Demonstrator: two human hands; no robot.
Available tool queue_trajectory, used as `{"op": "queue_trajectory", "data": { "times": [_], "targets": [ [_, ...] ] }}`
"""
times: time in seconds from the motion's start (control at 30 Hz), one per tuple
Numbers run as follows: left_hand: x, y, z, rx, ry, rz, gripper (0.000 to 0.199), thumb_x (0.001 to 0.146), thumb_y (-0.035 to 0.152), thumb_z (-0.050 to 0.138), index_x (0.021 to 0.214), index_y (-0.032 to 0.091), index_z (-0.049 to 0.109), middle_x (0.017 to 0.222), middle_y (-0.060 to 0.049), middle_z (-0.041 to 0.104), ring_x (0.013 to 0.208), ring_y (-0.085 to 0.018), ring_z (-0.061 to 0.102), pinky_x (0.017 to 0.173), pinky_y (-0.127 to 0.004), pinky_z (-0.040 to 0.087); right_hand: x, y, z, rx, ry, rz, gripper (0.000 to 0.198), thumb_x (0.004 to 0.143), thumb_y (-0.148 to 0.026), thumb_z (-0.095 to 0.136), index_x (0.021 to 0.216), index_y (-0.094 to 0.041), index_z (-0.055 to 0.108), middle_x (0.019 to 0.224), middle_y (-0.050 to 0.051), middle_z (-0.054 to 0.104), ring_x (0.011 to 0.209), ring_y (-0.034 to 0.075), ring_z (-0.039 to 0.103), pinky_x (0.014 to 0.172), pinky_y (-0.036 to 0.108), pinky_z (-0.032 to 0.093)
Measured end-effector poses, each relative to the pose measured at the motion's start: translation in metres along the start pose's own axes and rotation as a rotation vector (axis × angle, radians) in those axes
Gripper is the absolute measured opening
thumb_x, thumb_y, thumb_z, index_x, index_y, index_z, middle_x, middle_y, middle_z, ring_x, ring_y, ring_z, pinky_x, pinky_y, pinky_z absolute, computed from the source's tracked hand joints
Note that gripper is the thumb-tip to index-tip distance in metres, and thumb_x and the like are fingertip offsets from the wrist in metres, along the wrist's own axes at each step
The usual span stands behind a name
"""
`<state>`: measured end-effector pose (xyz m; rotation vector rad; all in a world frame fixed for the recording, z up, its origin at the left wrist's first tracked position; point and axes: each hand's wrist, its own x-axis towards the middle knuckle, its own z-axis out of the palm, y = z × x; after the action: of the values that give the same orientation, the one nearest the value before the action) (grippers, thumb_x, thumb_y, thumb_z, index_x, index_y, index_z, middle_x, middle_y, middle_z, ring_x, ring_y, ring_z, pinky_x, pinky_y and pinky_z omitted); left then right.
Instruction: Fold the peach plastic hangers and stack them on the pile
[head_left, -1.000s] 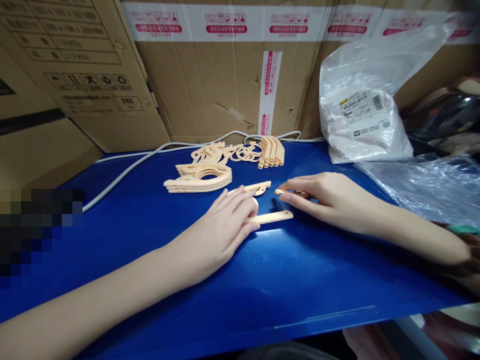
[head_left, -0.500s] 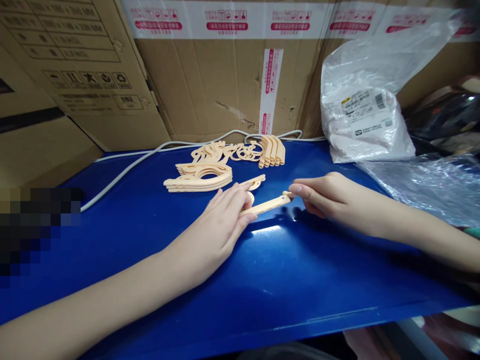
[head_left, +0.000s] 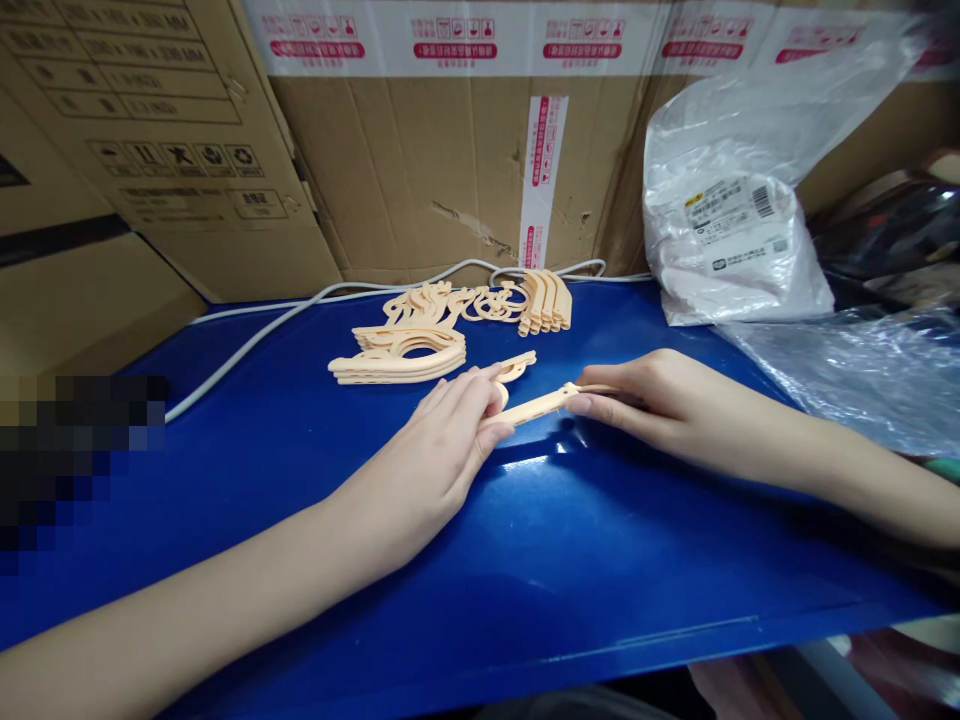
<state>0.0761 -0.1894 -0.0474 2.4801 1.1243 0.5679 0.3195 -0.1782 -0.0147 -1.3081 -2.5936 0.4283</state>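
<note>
Head view showed us a slim beige bar (head_left: 536,408) between our hands, just above the blue table (head_left: 600,570), its long axis running left to right and slanting a little away from us. Our left hand (head_left: 457,425) pinched its near end between thumb and bent fingers; the far end pointed at our right hand (head_left: 649,400), whose thumb and forefinger pinched a thin beige piece (head_left: 598,388) meeting that end. We could not tell whether the two were joined. Another beige part (head_left: 517,366) pointed rightward from under our left fingers. A broad span of blue surface ran from our hands to the table's front edge, while behind them stacked beige parts (head_left: 405,375) and curved beige pieces (head_left: 546,302) narrowed the room before the white cable (head_left: 300,303) and cardboard. On the left carton (head_left: 187,200) we read "MM" and "KG" in a printed grid; the tape (head_left: 450,38) bore red Chinese characters, and the plastic bag (head_left: 739,260) carried a barcode label (head_left: 727,220) whose small print we could not read.
</note>
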Motion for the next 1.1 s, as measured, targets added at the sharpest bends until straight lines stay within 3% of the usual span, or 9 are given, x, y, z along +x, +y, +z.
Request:
{"op": "queue_trajectory", "data": {
  "times": [0.37,0.57,0.73,1.1],
  "targets": [
    [0.000,0.000,-0.003,0.045,-0.051,0.048,0.028,0.105,0.035,0.027,0.117,0.023,0.050,0.144,-0.006,0.046,0.147,-0.016,0.024,0.120,-0.038,0.027,0.001,-0.002,-0.001,-0.050,-0.011,-0.118,0.041,0.102,-0.046,0.034,0.079,-0.020,0.056,0.064,0.000,0.057,0.052,0.013,0.050,0.053,0.026,0.032],
    [0.000,-0.004,-0.004,0.168,-0.105,0.076,0.039,0.104,0.042,0.027,0.120,0.024,0.057,0.151,-0.009,0.039,0.145,-0.026,0.025,0.117,-0.054,0.026,-0.003,-0.003,0.002,-0.155,0.046,-0.217,0.042,0.103,-0.044,0.032,0.085,-0.018,0.060,0.068,0.002,0.062,0.051,0.012,0.052,0.052,0.026,0.032],
    [0.001,-0.006,-0.005,0.208,-0.107,0.096,0.043,0.104,0.043,0.025,0.125,0.025,0.058,0.151,-0.010,0.040,0.144,-0.029,0.027,0.115,-0.059,0.025,-0.004,0.001,0.007,-0.254,0.091,-0.262,0.044,0.104,-0.043,0.029,0.092,-0.018,0.063,0.072,0.003,0.064,0.053,0.013,0.055,0.052,0.025,0.033],
    [-0.003,-0.008,-0.004,0.156,-0.099,0.088,0.042,0.104,0.043,0.025,0.117,0.021,0.059,0.154,-0.011,0.035,0.146,-0.026,0.025,0.117,-0.054,0.026,-0.005,0.002,0.015,-0.461,0.210,-0.343,0.043,0.105,-0.037,0.028,0.096,-0.015,0.063,0.072,0.003,0.064,0.053,0.012,0.057,0.051,0.026,0.032]
  ]
}}
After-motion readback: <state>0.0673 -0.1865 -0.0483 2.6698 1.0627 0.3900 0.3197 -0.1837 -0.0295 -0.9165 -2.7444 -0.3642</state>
